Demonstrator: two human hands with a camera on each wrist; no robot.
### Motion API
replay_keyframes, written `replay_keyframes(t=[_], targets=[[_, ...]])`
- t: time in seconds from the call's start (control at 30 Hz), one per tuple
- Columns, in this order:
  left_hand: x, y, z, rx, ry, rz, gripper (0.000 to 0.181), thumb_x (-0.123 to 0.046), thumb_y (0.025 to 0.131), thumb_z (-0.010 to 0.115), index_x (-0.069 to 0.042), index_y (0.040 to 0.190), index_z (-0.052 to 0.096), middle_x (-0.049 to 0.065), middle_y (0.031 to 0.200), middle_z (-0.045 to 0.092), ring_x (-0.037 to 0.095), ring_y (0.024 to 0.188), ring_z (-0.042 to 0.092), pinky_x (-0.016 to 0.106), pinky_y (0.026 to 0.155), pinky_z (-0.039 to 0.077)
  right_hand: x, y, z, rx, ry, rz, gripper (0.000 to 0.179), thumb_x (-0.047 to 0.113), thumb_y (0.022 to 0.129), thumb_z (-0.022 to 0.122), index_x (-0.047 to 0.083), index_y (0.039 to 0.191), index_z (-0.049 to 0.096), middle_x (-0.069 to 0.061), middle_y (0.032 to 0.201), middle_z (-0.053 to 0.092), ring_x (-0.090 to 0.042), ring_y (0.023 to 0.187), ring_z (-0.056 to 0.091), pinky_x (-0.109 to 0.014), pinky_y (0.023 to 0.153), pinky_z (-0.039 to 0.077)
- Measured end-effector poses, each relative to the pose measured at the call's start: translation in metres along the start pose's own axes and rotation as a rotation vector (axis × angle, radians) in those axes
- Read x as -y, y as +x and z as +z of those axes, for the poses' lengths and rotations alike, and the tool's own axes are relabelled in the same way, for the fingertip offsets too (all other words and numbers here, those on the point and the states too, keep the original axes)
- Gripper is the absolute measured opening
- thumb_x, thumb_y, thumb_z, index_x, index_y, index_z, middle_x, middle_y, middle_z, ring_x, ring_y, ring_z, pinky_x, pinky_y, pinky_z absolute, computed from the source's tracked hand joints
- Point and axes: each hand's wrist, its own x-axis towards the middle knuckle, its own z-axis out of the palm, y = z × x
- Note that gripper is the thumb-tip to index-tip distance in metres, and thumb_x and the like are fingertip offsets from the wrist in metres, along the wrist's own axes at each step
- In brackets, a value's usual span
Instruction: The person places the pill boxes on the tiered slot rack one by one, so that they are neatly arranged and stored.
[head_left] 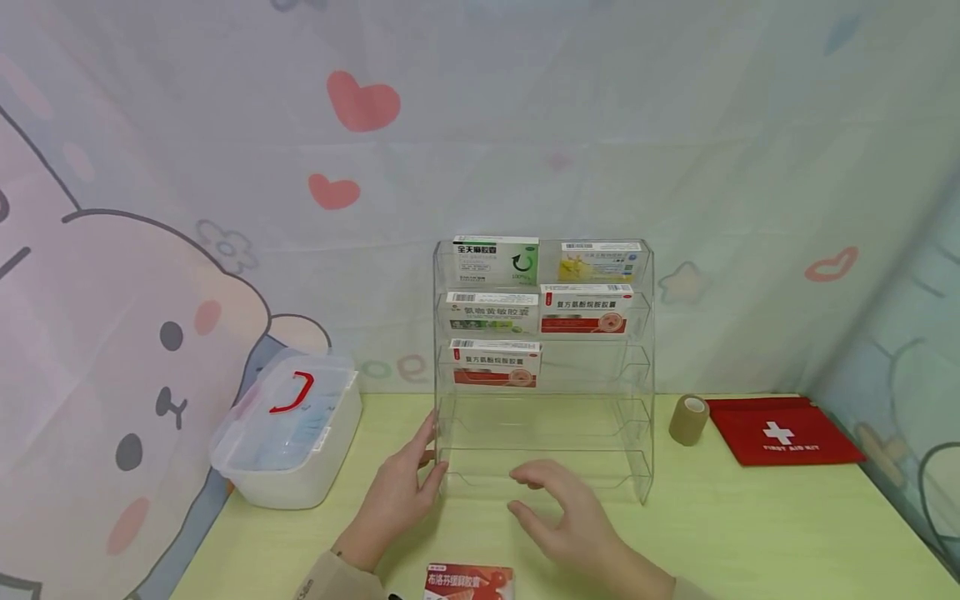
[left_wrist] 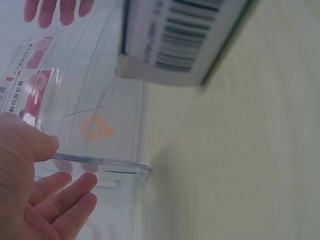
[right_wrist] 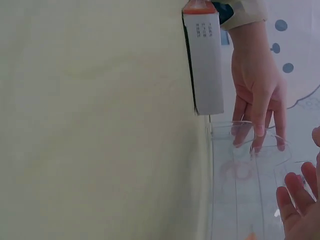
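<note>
A clear plastic tiered rack (head_left: 543, 421) stands upright on the table, with several medicine boxes in its upper tiers. My left hand (head_left: 401, 492) holds the rack's left side near the bottom, thumb toward the front edge and fingers along the outer face. My right hand (head_left: 570, 517) hovers before the lowest tiers, fingers curved and thumb apart, with nothing between them. Close to the table's front lies a red-and-orange medicine box (head_left: 471, 582), partly cut off by the frame. The left wrist view shows its barcoded end (left_wrist: 182, 40).
Left of the rack sits a white lidded plastic case (head_left: 288, 429) with a red handle. To the right are a tan tape roll (head_left: 688, 419) and a red first aid pouch (head_left: 783, 431). A patterned cloth (head_left: 525, 125) hangs behind the table.
</note>
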Motion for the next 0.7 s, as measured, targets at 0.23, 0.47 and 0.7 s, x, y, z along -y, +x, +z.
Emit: replay_keyframes(t=[0.23, 0.47, 0.7], targets=[[-0.001, -0.001, -0.001, -0.003, -0.007, -0.001, 0.084, -0.012, 0.105, 0.074, -0.012, 0.175, 0.029, 0.017, 0.156, 0.066, 0.028, 0.117, 0.081, 0.049, 0.107, 0.063, 0.009, -0.017, 0.006, 0.119, 0.133, 0.015, 0.043, 0.012, 0.098, 0.084, 0.017, 0.138, 0.069, -0.002, 0.128, 0.076, -0.019, 0.114, 0.074, -0.032, 0.095, 0.066], [-0.002, -0.001, -0.001, -0.004, 0.000, -0.006, 0.082, -0.013, 0.105, 0.074, -0.011, 0.175, 0.030, 0.016, 0.155, 0.067, 0.028, 0.116, 0.082, 0.049, 0.105, 0.064, 0.008, -0.035, 0.006, 0.267, 0.200, 0.091, 0.045, 0.021, 0.101, 0.082, 0.016, 0.144, 0.066, -0.009, 0.136, 0.075, -0.015, 0.125, 0.071, -0.032, 0.105, 0.062], [-0.002, -0.001, -0.001, -0.002, -0.013, -0.002, 0.082, -0.012, 0.105, 0.074, -0.009, 0.174, 0.030, 0.017, 0.155, 0.067, 0.028, 0.117, 0.082, 0.047, 0.104, 0.065, 0.007, -0.048, 0.003, 0.407, 0.215, 0.211, 0.049, 0.033, 0.103, 0.080, 0.013, 0.146, 0.066, -0.005, 0.144, 0.072, -0.014, 0.133, 0.067, -0.032, 0.117, 0.055]])
